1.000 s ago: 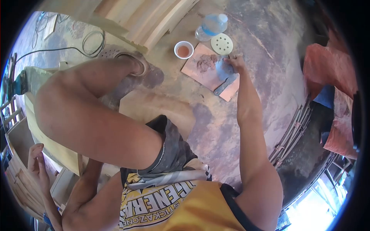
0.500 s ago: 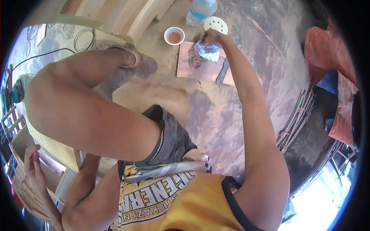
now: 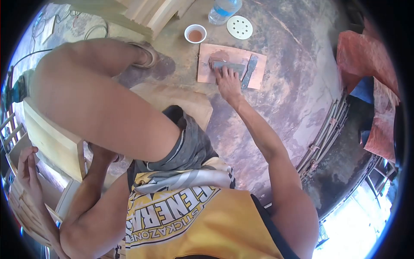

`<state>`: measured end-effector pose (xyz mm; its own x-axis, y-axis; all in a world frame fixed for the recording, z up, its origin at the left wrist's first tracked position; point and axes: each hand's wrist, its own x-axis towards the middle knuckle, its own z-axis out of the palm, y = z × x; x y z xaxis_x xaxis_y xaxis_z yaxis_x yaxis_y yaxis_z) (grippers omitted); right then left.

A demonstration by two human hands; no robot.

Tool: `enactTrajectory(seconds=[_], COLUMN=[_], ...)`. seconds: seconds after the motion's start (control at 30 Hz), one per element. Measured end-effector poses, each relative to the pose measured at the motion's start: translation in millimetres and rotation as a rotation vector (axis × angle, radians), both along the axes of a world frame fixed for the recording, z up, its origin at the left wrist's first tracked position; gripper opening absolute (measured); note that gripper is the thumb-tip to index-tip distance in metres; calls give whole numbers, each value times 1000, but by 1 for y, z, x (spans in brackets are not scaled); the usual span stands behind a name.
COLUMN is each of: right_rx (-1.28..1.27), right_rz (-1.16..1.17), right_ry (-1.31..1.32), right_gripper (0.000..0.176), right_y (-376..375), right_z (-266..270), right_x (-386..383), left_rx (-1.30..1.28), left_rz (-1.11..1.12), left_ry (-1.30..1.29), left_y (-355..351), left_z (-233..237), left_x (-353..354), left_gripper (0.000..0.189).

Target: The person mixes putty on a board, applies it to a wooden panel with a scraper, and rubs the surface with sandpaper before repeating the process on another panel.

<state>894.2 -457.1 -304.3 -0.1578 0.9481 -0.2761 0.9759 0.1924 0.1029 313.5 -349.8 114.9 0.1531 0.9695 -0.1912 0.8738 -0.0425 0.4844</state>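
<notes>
My right hand (image 3: pixel 229 84) holds a wide, flat scraper (image 3: pixel 235 67), with its fingertips on the blade. The scraper's edge touches a reddish-brown paste (image 3: pixel 218 55) on a thin copper-coloured board (image 3: pixel 207 77). To the right of the blade, a narrow dark putty knife (image 3: pixel 249 71) lies on the same board. My left hand (image 3: pixel 29 170) is raised at the far left, fingers mostly extended and nothing visible in it.
Behind the board stand a white cup (image 3: pixel 195 33) of reddish liquid, a perforated sanding disc (image 3: pixel 239 27) and a water bottle (image 3: pixel 224 11). Pale wooden pieces (image 3: pixel 172 99) lie near my bent leg. Bundled sticks (image 3: pixel 324 134) and red sheets (image 3: pixel 362 54) are at the right.
My right hand has come down from the board's upper edge, nearer to me. The scraper has turned and now lies low across the board beside the paste. My left hand has shifted slightly.
</notes>
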Motion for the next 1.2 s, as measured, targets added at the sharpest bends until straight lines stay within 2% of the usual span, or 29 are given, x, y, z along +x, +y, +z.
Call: enactTrajectory(seconds=[0.07, 0.13, 0.17, 0.23, 0.3, 0.33, 0.4, 0.43, 0.47, 0.5, 0.53, 0.57, 0.6, 0.67, 0.8, 0.87, 0.93, 0.97, 1.0, 1.03, 1.07, 1.13, 1.17, 1.2], right_rx=[86, 96, 63, 11, 150, 149, -9, -240, -243, -210, -162, -263, -263, -153, -156, -316, -325, -323, -312, -296, -298, -419, -421, -195], right_rz=[-33, -17, -68, -121, -361, -361, -982, -1424, -1430, -1515, -1572, -1629, -1634, -1832, -1704, -1393, -1113, -1115, -840, -566, -564, -336, -331, -173], right_ry=[72, 11, 90, 163, 499, 500, 1099, 1275, 1275, 1624, 1980, 2061, 2058, 2031, 1955, 1703, 1185, 1185, 923, 659, 656, 301, 300, 88], right_gripper=[49, 51, 51, 52, 53, 53, 50, 41, 41, 38, 36, 34, 34, 30, 28, 24, 22, 22, 26, 30, 30, 46, 46, 52], right_y=[-2, -7, 0, -3, -2, -3, -6, 0, -5, -15, -27, -36, -42, -44, -13, 20, 54, 69, 87, 99, 104, 100, 79, 49], right_z=[5, 0, 2, 8, 24, 30, 42, 64, 57, 40, 19, -7, -22, -40, -48, -48, -42, -23, -7, 7, 13, 25, 16, -9], right_x=[3, 7, 11, 12, 16, 18, 26, 28, 32, 35, 38, 42, 39, 28, 34, 68, 89, 85, 76, 63, 45, 10, 4, -2], left_rx=[52, -1, -22, -104, -174, -174, -98, -33, -45, -78, -61, -32, -36, 36, -36, 9, 2, -12, -32, -69, -96, -241, -323, -304], left_rz=[-25, -87, -155, -352, -437, -429, -449, -484, -352, -167, -74, -8, -10, -73, -15, -61, -55, -63, -81, -127, -181, -431, -537, -533], left_ry=[4, 126, 213, 372, 422, 420, 471, 528, 434, 271, 184, 124, 124, -13, -40, -30, -9, 26, 79, 129, 199, 378, 457, 428], left_y=[1, -11, -23, -60, -88, -92, -90, -88, -55, -15, 3, 10, 12, 11, 7, 9, 11, 11, 8, 5, -5, -53, -74, -80], left_z=[-2, -30, -63, -160, -242, -252, -241, -224, -167, -89, -38, -7, -9, -12, -6, -9, -10, -17, -29, -44, -69, -167, -202, -224], left_x=[-1, 6, 24, 72, 105, 103, 116, 124, 82, 31, 2, -14, -12, -3, 2, -2, -5, -3, 1, 9, 28, 110, 147, 149], left_gripper=[20, 23, 25, 31, 38, 42, 54, 63, 50, 37, 26, 20, 20, 20, 19, 19, 23, 28, 33, 40, 47, 61, 68, 66])
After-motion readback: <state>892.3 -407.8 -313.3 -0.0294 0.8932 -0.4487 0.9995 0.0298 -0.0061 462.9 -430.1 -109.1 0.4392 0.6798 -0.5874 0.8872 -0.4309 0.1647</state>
